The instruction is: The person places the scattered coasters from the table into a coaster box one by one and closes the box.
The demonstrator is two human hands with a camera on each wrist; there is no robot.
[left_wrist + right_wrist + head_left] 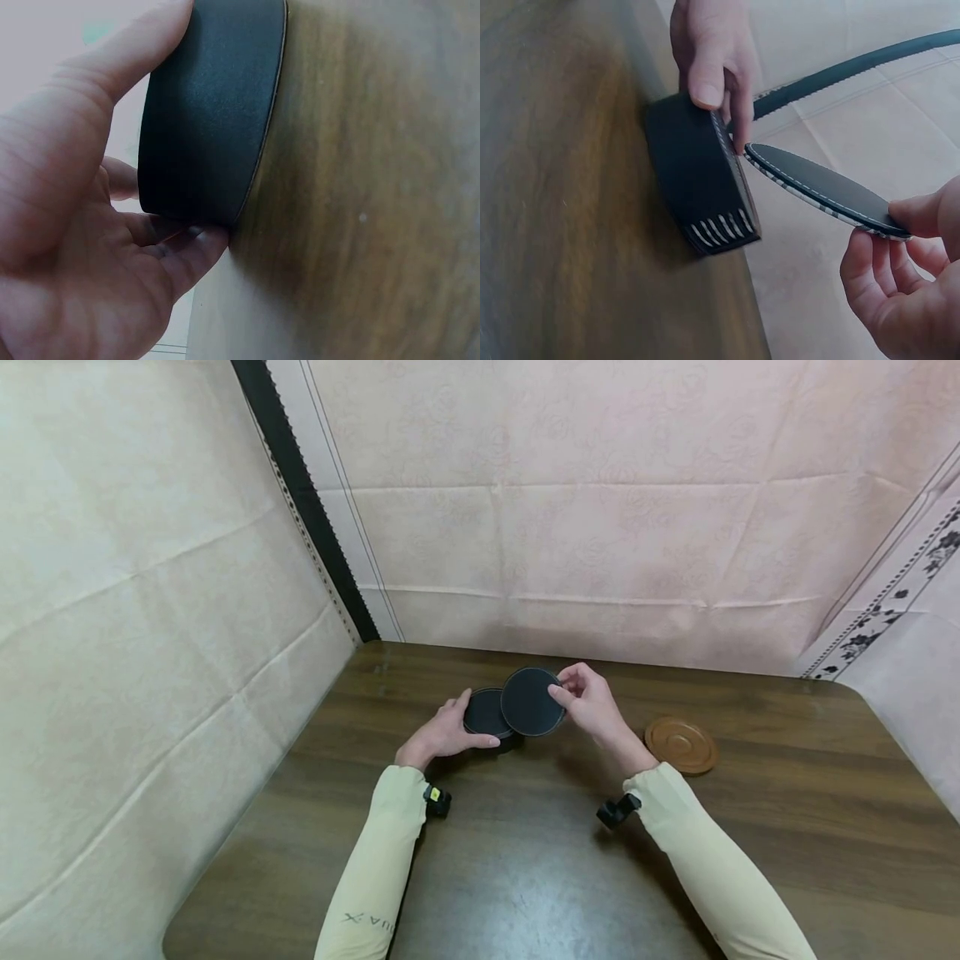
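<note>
A round black coaster (531, 702) with pale stitching round its rim is pinched at its right edge between the thumb and fingers of my right hand (588, 697). It is tilted, and in the head view it overlaps the coaster holder (486, 713). This holder is round, black and low-walled, with white stitches (721, 228) on its side in the right wrist view. My left hand (448, 731) grips it, thumb on the near side and fingers round the far side. Close up in the left wrist view, the holder's smooth wall (214, 105) stands at the table surface.
A round brown disc (681, 745) with concentric rings lies on the wooden table (525, 860), right of my right wrist. Pale patterned cloth (600, 543) hangs behind the table's far edge, and more cloth (150, 610) covers the left side.
</note>
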